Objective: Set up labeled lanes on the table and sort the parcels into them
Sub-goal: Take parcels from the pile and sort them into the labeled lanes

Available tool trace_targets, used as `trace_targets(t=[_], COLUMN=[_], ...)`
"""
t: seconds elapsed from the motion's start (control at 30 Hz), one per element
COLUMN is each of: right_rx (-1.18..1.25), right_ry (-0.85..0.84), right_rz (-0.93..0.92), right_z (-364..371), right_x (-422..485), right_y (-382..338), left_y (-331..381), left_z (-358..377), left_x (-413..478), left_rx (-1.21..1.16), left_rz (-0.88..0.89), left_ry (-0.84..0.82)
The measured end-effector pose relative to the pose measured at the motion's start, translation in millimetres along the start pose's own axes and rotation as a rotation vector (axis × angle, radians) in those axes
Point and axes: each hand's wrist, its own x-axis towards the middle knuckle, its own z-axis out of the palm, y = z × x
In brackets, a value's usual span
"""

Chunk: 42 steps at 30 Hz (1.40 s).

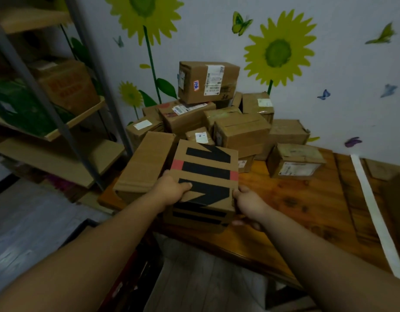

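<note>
Both hands grip a brown cardboard parcel with black stripes and red tape [206, 174] at the near left corner of the wooden table [295, 199]. My left hand [173, 189] clasps its left edge with the thumb on top. My right hand [248, 204] holds its right near corner, fingers curled under. Behind it, a pile of several cardboard parcels [237, 129] fills the table's far left, topped by a box with a white shipping label [208, 81]. A white paper strip [374, 208] lies across the table on the right.
A metal shelf rack [48, 104] with boxes and green packaging stands at the left. A long flat carton [145, 163] lies left of the held parcel. A single small box [295, 161] sits right of the pile. The wall with sunflower decals is behind.
</note>
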Motion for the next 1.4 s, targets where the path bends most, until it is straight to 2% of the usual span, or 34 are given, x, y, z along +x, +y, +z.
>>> trace_targets(t=[0.17,0.27,0.37,0.47,0.57,0.67,0.77,0.87,1.03,1.2,1.4], right_rx=[-0.045,-0.026,-0.004,0.125,0.222,0.283,0.300,0.244,0.205,0.194,0.231], right_ry=[0.013,0.044,0.077,0.153,0.279,0.359,0.361,0.345,0.245,0.352,0.316], right_rz=[-0.126,-0.157,-0.221,-0.265,-0.235,-0.202,-0.237,-0.237,-0.366,-0.400,-0.503], right_z=[-17.9,-39.1,-62.8,-93.8,-132.4,-173.6,-212.0,-253.2,-309.9,-327.0,-339.5], right_x=[-14.0,-25.4,-43.4,-60.8,-78.4,-95.9,-117.4,-141.8,-170.1,-181.3,-195.2], right_y=[6.3,7.5,12.4,19.9,24.5,30.4,43.7,68.1,111.8,125.5,133.4], left_y=[-0.9,9.9,22.7,42.2,65.9,92.4,123.5,144.9,168.3,167.2,178.6], left_z=[-1.3,-2.6,8.1,26.7,51.5,85.0,120.2,151.8,202.9,236.2,233.8], left_x=[-18.5,-32.9,-40.8,-49.1,-64.3,-79.2,-97.1,-115.6,-138.4,-150.2,-161.6], left_rx=[-0.116,-0.181,-0.133,-0.167,-0.292,-0.368,-0.321,-0.310,-0.346,-0.114,-0.276], left_rz=[-0.124,-0.175,-0.074,0.038,0.049,0.055,0.126,0.115,0.166,0.295,0.228], left_ry=[-0.022,-0.138,-0.222,-0.268,-0.374,-0.392,-0.393,-0.429,-0.458,-0.454,-0.487])
